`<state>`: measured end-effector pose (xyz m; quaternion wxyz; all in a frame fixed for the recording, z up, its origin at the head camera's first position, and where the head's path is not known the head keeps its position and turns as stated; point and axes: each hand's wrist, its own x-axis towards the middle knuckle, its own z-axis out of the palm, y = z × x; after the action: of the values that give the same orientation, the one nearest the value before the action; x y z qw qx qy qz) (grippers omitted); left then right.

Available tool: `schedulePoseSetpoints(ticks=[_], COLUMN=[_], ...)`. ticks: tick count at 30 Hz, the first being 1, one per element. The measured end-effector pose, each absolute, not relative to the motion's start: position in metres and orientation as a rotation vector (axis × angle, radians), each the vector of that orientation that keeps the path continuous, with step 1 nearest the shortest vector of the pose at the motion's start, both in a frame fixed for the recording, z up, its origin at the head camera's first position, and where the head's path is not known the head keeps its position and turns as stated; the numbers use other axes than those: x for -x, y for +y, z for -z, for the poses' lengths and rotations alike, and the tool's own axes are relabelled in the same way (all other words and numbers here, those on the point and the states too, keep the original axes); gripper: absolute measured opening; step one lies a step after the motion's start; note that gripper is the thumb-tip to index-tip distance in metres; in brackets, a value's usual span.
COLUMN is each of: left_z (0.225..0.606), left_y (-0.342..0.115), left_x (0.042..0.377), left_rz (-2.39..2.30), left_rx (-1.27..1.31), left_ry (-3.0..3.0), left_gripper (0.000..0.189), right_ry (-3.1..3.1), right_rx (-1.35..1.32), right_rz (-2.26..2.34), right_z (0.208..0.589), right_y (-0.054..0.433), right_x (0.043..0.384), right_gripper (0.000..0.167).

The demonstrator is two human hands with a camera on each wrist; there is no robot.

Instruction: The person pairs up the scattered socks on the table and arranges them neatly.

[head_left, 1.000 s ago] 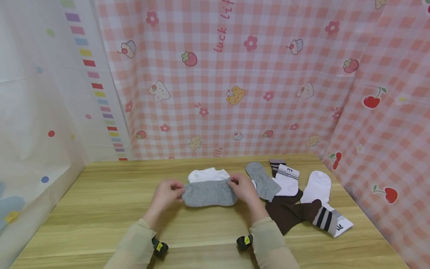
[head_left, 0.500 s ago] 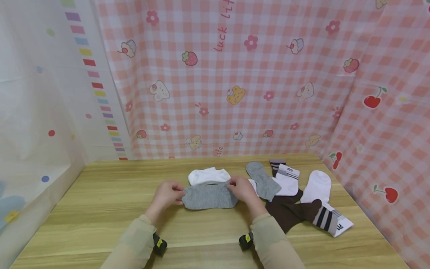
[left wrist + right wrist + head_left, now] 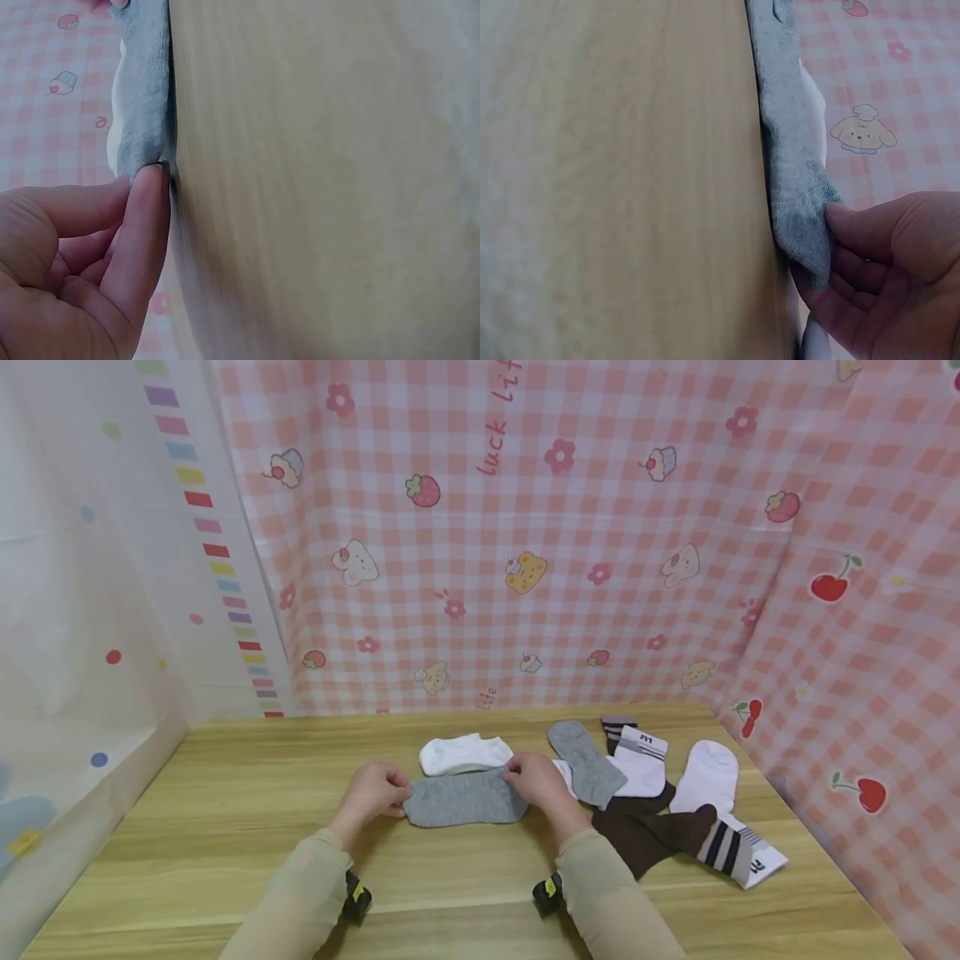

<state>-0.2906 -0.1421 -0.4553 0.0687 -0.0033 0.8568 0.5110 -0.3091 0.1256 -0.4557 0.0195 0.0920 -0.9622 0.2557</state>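
A grey sock lies stretched sideways on the wooden table, just in front of a white sock. My left hand pinches its left end between thumb and fingers; the left wrist view shows the fingertips on the grey knit. At the opposite end, my right hand grips the upper corner, and in the right wrist view the thumb presses on the fabric with the other fingers behind it.
To the right lies a loose pile: another grey sock, a white sock with stripes, a dark brown sock with a striped cuff, and a plain white sock. A checked curtain hangs behind the table.
Both hands have drawn the grey sock slightly toward the body, so a narrow gap now shows between it and the white sock behind. The pile at the right stays the same.
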Motion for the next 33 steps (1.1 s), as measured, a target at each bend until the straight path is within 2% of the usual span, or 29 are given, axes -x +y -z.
schedulePoseSetpoints(ticks=[20,33], left_z=[0.4532,0.4468], left_y=[-0.1375,-0.1358], left_x=[0.2956,0.2980], left_rz=[-1.246,-1.102], left_rx=[-0.155,-0.146], left_ry=[2.825,2.848], left_gripper=[0.013,0.018], right_ry=[-3.058,-3.134], right_rx=[-0.290,-0.230], right_rz=[-0.626,-0.593], right_z=[0.4559,0.4530], right_y=[0.1223,0.1198], right_x=[0.3118,0.3166], right_gripper=[0.015,0.017])
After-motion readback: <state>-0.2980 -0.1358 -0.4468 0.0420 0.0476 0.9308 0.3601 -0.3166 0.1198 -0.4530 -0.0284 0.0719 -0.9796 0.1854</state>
